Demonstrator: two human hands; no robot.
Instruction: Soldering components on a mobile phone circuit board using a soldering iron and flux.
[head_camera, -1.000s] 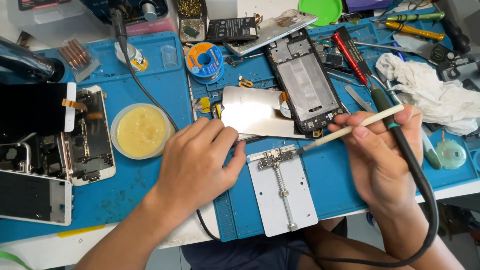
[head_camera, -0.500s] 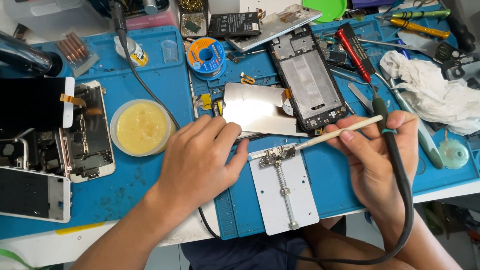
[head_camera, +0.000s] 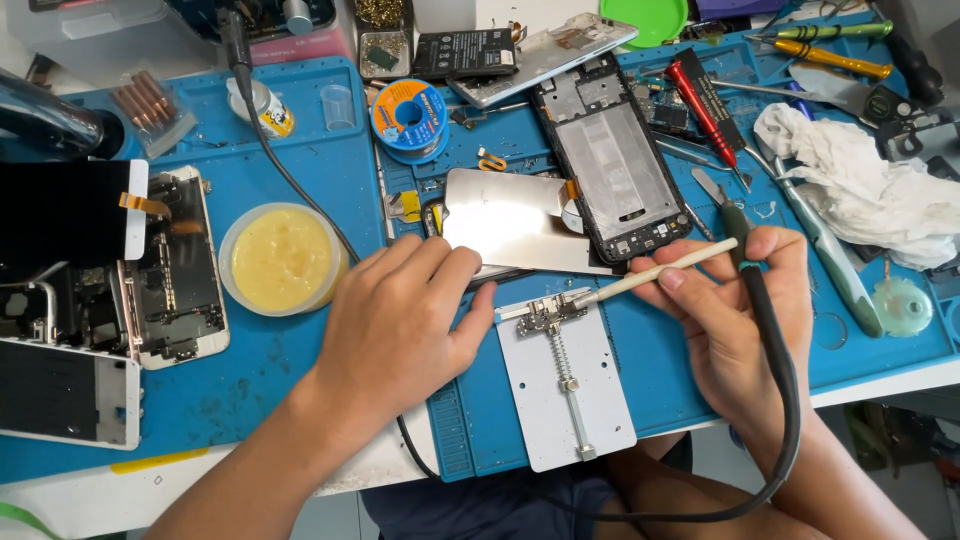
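Nearest the bottom edge, at centre, a white metal holder plate (head_camera: 566, 385) lies on the blue work mat (head_camera: 300, 400) that covers the table. A small part is clamped at the plate's top end. The left hand (head_camera: 395, 325), left of centre, lies palm down with its fingers loosely spread; the fingertips press on the edge of a shiny metal sheet (head_camera: 510, 225) and hold nothing. The right hand (head_camera: 735, 320), right of centre, is closed around a pale stick (head_camera: 650, 274) whose tip touches the clamped part. The same hand also grips a soldering iron (head_camera: 745, 250) with a green collar, its black cable looping down to the lower right.

Further up, a round tub of yellow paste (head_camera: 282, 260) sits left of the left hand, with opened phones (head_camera: 170, 270) at the left edge. Above the metal sheet lie an open phone frame (head_camera: 610, 170) and a blue solder spool (head_camera: 408, 112). A crumpled white cloth (head_camera: 860, 185) fills the upper right.
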